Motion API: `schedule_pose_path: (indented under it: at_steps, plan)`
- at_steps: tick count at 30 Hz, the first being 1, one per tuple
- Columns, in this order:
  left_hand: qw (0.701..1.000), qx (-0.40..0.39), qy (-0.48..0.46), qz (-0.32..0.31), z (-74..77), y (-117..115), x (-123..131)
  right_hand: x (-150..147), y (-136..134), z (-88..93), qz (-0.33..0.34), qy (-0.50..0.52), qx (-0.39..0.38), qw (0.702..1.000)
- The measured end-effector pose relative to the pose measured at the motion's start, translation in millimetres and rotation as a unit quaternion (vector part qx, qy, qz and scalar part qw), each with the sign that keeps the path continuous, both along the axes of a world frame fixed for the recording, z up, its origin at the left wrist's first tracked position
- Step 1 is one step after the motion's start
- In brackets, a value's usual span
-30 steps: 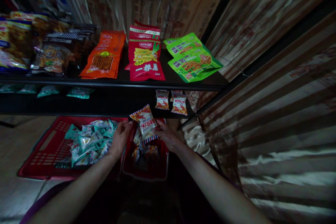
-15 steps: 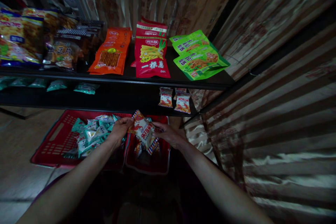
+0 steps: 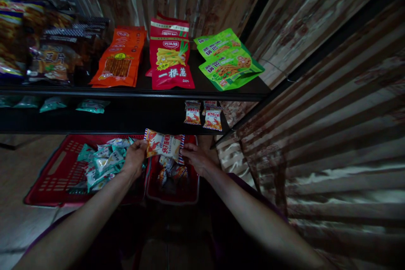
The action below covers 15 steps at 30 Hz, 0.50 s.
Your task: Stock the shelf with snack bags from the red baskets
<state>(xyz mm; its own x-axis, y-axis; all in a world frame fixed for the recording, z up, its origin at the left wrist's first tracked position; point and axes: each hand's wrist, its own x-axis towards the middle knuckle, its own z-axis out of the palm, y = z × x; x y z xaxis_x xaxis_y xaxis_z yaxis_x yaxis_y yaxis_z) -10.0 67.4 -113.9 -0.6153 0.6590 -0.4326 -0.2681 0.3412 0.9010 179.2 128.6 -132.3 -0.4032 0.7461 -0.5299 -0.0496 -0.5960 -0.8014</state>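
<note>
A white and orange snack packet with striped ends (image 3: 163,145) is stretched sideways between my hands, above the small red basket (image 3: 194,185). My left hand (image 3: 136,158) pinches its left end, and my right hand (image 3: 195,158) grips the right end. Below it, several similar small packets (image 3: 172,173) lie in that basket. To the left, a larger red basket (image 3: 57,168) holds a heap of teal and white packets (image 3: 106,162). Small white and orange packets (image 3: 213,118) stand at the right end of the lower shelf (image 3: 142,120).
On the upper black shelf (image 3: 126,92) lie brown bags (image 3: 52,61), orange packets (image 3: 118,59), red packets (image 3: 171,61) and green packets (image 3: 229,61). Teal packets (image 3: 92,105) sit on the lower shelf's left. A dark shelf post and a pleated curtain (image 3: 332,135) stand at the right.
The packet between my hands has turned from a slant to nearly level, showing its striped left end higher at the left. The whole view has shifted slightly, moving shelf and baskets leftward.
</note>
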Motion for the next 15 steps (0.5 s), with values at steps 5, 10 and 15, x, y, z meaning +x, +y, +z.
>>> schedule_pose_path:
  at_steps: [5, 10, 15]
  plan:
    - [0.997, -0.021, -0.073, -0.027, -4.6, -10.2, 3.4, 3.7, 12.8, -3.8, -0.059, -0.025, 0.064, 0.996]
    - [0.975, -0.026, -0.166, -0.148, -15.9, -25.3, 7.3, 11.0, 31.0, -4.2, -0.092, -0.053, 0.115, 0.988]
    - [0.950, -0.019, -0.164, -0.265, -17.2, -41.0, 16.2, 17.1, 38.6, -0.4, -0.036, -0.099, 0.184, 0.977]
